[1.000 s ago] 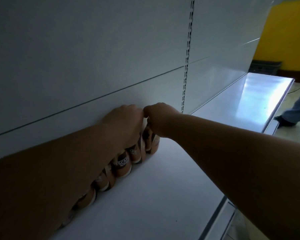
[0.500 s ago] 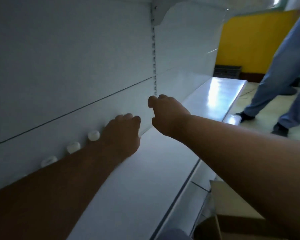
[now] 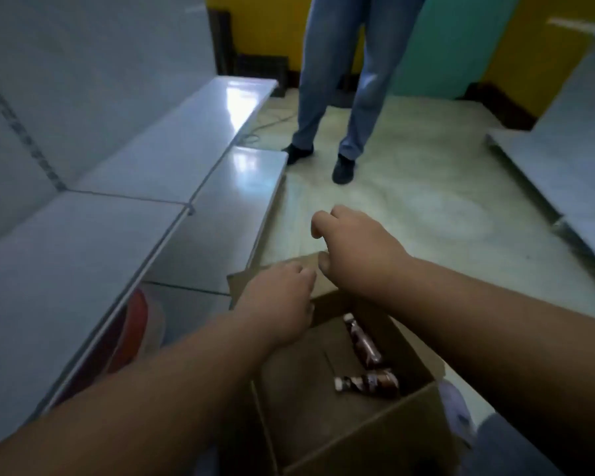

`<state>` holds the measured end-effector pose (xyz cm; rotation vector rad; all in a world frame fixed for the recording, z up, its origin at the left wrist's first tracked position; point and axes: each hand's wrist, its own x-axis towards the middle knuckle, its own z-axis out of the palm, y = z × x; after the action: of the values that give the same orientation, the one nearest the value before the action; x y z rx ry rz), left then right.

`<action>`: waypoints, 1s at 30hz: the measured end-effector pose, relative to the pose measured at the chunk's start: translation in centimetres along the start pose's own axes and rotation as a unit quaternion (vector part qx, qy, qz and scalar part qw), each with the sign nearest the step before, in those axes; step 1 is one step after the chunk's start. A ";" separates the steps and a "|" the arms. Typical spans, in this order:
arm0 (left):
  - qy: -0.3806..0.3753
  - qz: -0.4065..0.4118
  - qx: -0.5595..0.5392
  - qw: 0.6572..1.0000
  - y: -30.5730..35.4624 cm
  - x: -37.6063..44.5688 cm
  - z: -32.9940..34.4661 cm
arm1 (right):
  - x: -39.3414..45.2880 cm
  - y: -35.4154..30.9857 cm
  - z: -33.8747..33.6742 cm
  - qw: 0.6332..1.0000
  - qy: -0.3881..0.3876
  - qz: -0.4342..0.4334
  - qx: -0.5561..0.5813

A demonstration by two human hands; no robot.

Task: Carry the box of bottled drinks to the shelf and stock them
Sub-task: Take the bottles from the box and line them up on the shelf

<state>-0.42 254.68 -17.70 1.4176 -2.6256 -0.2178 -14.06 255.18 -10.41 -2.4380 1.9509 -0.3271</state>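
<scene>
An open cardboard box (image 3: 354, 438) stands on the floor below me. Two brown bottled drinks lie on its bottom: one (image 3: 363, 341) along the right wall, one (image 3: 368, 381) on its side nearer me. My left hand (image 3: 279, 304) hovers over the box's far rim, palm down, fingers loosely spread, holding nothing. My right hand (image 3: 354, 245) is just beyond and above the far flap, fingers curled but apart, empty. The white shelf (image 3: 66, 269) runs along the left; the stocked bottles are out of view.
A person in blue trousers (image 3: 340, 80) and dark shoes stands on the pale floor ahead. A lower white shelf (image 3: 220, 214) juts out left of the box. More white shelving (image 3: 564, 149) lines the right side. Red and white packaging (image 3: 134, 331) shows under the left shelf.
Both hands have left the row of bottles at the shelf's back wall and swung down and right to the box on the floor. My view dropped from the shelf to the box.
</scene>
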 end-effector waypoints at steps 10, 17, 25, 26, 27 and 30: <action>-0.238 0.001 -0.026 0.971 2.9 7.1 23.4 | -4.4 15.7 21.5 0.954 -0.231 0.177 0.064; -0.347 -0.039 -0.084 0.933 1.6 10.0 33.8 | -1.7 19.7 34.0 0.913 -0.367 0.155 0.083; -0.405 -0.097 -0.167 0.894 0.9 6.6 39.9 | 1.4 19.5 42.8 0.892 -0.359 0.276 -0.004; -0.409 -0.102 -0.177 0.889 0.8 6.0 40.2 | 1.4 19.2 43.4 0.893 -0.362 0.265 -0.022; -0.410 -0.101 -0.184 0.888 0.7 5.4 40.4 | 1.3 19.0 43.9 0.890 -0.384 0.244 -0.038; -0.394 -0.096 -0.181 0.896 0.6 4.6 40.6 | 1.1 18.1 44.9 0.886 -0.414 0.203 -0.042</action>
<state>-11.49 253.42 -57.00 1.6819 -2.7303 -1.5047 -23.98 244.26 -56.51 -1.6512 1.9420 0.6974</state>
